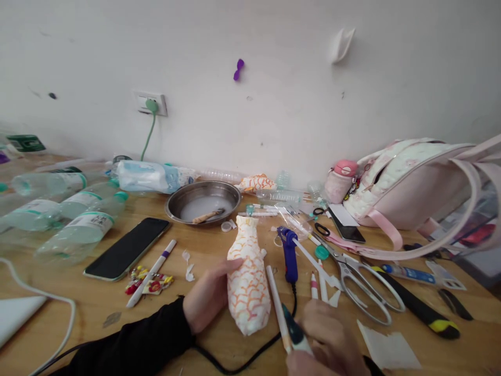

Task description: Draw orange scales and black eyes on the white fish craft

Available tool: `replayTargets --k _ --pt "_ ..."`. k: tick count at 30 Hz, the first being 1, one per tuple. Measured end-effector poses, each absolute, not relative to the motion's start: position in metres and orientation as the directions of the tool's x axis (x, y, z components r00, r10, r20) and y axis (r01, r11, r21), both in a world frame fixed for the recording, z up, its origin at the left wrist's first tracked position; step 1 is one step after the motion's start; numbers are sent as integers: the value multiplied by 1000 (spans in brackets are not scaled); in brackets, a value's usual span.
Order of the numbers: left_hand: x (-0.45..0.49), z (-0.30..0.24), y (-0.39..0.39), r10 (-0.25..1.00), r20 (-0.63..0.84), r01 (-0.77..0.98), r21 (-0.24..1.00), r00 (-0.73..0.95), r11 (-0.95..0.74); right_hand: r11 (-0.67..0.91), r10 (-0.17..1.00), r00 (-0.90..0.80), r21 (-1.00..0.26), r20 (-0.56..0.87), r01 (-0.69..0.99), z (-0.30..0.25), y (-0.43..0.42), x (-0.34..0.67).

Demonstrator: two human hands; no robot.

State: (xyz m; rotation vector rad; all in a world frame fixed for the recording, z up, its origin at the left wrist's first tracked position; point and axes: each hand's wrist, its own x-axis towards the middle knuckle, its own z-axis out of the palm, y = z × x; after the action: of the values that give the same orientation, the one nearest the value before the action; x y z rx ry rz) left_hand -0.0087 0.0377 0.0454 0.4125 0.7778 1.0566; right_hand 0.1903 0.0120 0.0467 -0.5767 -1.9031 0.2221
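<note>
Tabletop (97, 303): one wrapped bottle (247, 284), one marker (277, 300) held.

left hand (207, 297) steadying wrapped bottle (247, 277), right hand (332, 339) holding marker (284, 313)

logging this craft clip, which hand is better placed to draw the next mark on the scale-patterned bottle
Right, most likely: the right hand grips the white marker, which lies just beside the scale-patterned bottle, while the left hand is occupied clasping that bottle's side.
</note>
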Motion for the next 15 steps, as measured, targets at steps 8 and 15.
replayTargets --k 8,15 --pt "-10 47 33 928 -351 -595 722 124 352 876 442 -484 -248 755 414 39 36 174" --pt "-7 55 38 919 -331 -670 635 214 384 785 601 -468 -369 648 497 26 37 168"
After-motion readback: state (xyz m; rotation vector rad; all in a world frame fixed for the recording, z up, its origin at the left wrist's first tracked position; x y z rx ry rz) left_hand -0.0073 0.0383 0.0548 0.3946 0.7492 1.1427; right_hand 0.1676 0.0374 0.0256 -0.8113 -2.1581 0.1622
